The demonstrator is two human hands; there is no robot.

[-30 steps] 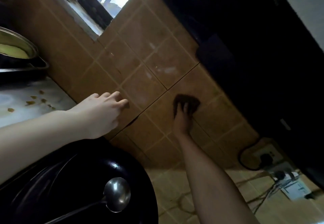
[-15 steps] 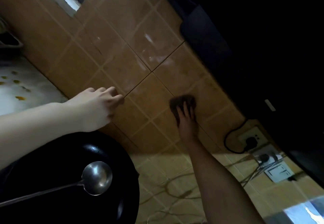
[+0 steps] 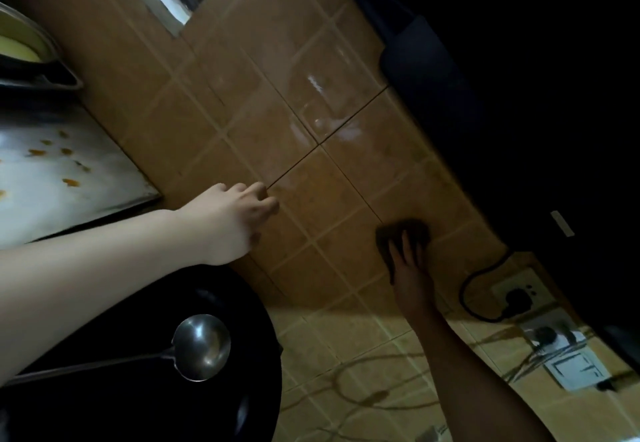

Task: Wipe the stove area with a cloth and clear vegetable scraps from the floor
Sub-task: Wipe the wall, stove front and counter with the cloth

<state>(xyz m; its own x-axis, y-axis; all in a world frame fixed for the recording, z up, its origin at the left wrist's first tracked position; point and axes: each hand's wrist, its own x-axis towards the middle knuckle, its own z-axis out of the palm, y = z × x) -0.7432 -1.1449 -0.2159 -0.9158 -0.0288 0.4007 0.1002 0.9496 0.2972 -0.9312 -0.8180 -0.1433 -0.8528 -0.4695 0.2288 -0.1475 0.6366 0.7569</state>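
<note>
My right hand (image 3: 410, 268) presses a dark brown cloth (image 3: 401, 233) flat against the brown tiled wall (image 3: 277, 102) behind the stove, fingers spread over it. My left hand (image 3: 230, 220) rests its curled fingertips on the same wall to the left, holding nothing. A wet, shiny smear (image 3: 332, 126) shows on the tiles above the cloth. Small orange scraps (image 3: 52, 154) lie on the pale counter (image 3: 69, 182) at the left.
A black wok (image 3: 156, 389) with a steel ladle (image 3: 201, 348) in it sits below my left arm. A metal bowl (image 3: 24, 50) stands at the far left. Wall sockets with a black cord (image 3: 519, 299) are at the right, under a dark range hood (image 3: 519, 95).
My right hand has slid the cloth slightly along the tiles. The view has shifted, bringing the counter and metal bowl back into sight. My left hand stays on the wall.
</note>
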